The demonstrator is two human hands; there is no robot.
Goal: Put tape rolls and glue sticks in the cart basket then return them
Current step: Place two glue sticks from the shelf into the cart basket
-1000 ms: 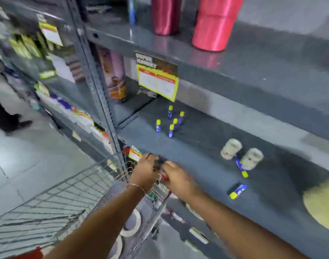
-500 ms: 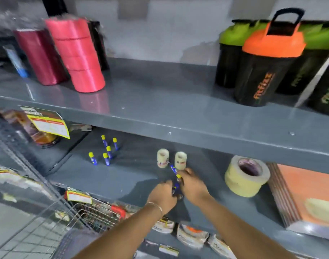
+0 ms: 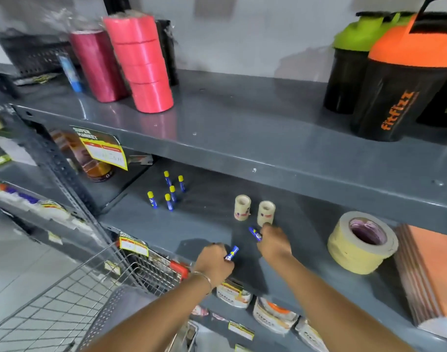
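Both hands are over the middle grey shelf (image 3: pixel 192 224). My left hand (image 3: pixel 213 262) is closed around a blue glue stick (image 3: pixel 232 252) near the shelf's front edge. My right hand (image 3: pixel 274 243) grips another blue glue stick (image 3: pixel 254 232) just in front of two small beige tape rolls (image 3: pixel 254 208) that stand upright. Several blue glue sticks with yellow caps (image 3: pixel 167 191) stand further back on the left. A large beige tape roll (image 3: pixel 362 242) lies at the right. The wire cart basket (image 3: pixel 65 308) is at the lower left.
The upper shelf (image 3: pixel 242 128) overhangs the hands, carrying pink and red roll stacks (image 3: pixel 141 64) and shaker bottles (image 3: pixel 400 77). An orange book stack (image 3: pixel 430 275) sits at the far right. Packets (image 3: pixel 268 313) and price tags line the shelf below.
My hands left the cart's edge and reached onto the shelf. Half a second ago they were together over the sticks; now they are apart, each with one glue stick. The view has tilted and turned right.
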